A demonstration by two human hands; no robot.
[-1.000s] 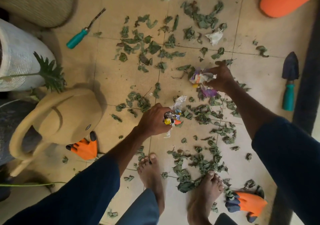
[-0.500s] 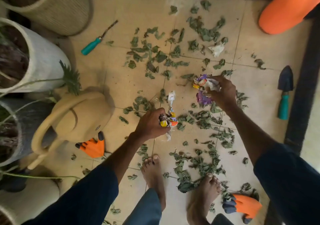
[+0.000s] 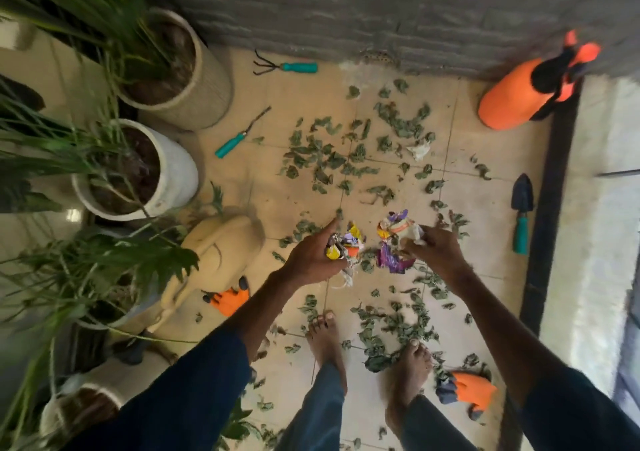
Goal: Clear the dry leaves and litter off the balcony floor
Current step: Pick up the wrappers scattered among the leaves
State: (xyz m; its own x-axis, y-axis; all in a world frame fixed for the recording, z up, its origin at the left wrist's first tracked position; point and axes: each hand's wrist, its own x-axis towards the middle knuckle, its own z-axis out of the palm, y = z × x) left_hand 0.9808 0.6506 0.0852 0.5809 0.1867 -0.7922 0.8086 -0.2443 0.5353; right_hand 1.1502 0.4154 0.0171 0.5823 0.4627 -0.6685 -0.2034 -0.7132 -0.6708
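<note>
Both hands are full: your left hand curls its lower fingers round a crumpled wad of wrappers, glossy yellow, orange and white, while the forefinger points straight ahead. Your right hand clutches a second wad of creased purple, yellow and pale paper, fingers pinched over it. Both forearms reach forward and down from dark blue sleeves, the two wads held close together but apart above the glossy beige tiled floor. Dry leaves, curled, brittle-looking and grey-green, lie scattered beyond your hands, beneath them and around your bare feet. A crumpled scrap of white paper lies among the leaves beyond your right hand. Left of your left hand sits a smooth tan watering can, with an orange glove just beside it. Another orange glove lies behind your right hand, near your right foot. Right of your right hand rests a dark trowel with a teal handle, and well beyond it a rounded orange sprayer near the grey wall.
</note>
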